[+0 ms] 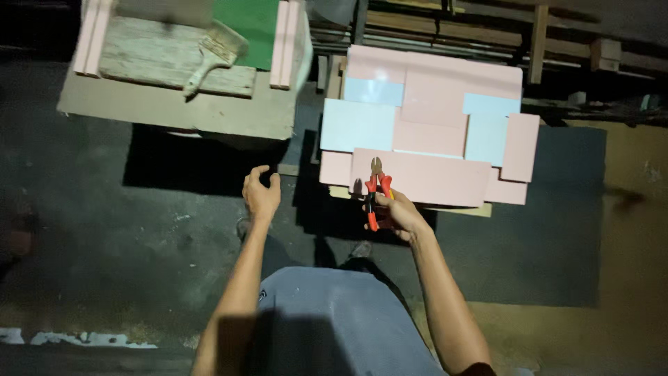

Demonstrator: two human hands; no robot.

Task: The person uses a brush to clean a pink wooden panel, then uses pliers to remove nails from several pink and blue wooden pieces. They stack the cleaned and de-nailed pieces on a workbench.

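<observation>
My right hand [398, 214] grips a pair of red-handled pliers [376, 189], jaws pointing up, just in front of a stack of pink and pale blue boards [431, 132]. The pliers' jaws overlap the lowest pink board's front edge. My left hand [261, 193] hangs in the air with fingers curled and apart, holding nothing, between the two low work surfaces. My legs in grey shorts [327, 320] fill the bottom middle.
A low wooden bench [174, 108] at the upper left carries a worn paintbrush [212, 56], pink strips [90, 35] and a green panel [250, 24]. Timber lies stacked along the back [487, 35]. The floor is dark concrete with a tan patch [626, 244] at right.
</observation>
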